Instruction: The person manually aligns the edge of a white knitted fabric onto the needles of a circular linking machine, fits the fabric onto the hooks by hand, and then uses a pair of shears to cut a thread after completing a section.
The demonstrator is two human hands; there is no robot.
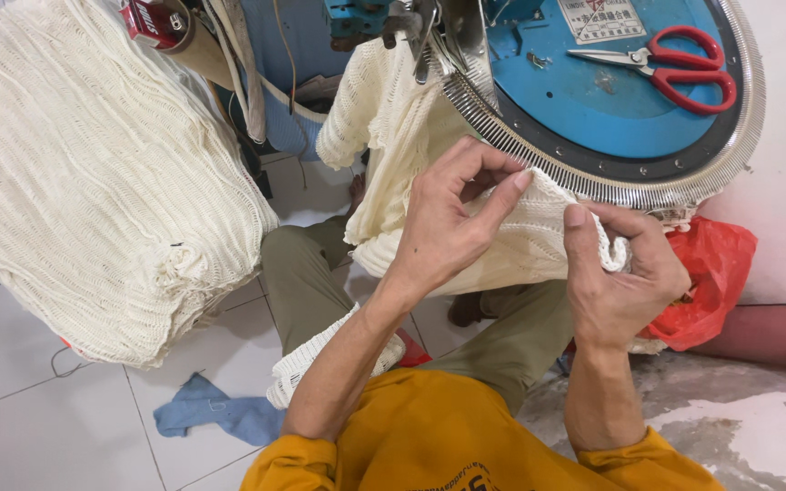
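A cream knitted piece (393, 118) hangs from the needle ring (539, 155) of a round blue linking machine (611, 100) and drapes over my lap. My left hand (452, 214) pinches the knit's top edge with thumb and forefinger, right by the needles. My right hand (625, 273) grips the same edge a little to the right, with fabric bunched between its fingers and the thumb pointing up. Both hands sit just below the machine's rim.
Red-handled scissors (675, 68) lie on the blue disc. A big pile of cream knitted pieces (93, 182) fills the left. A red plastic bag (711, 282) sits under the machine. A blue rag (216, 414) lies on the tiled floor.
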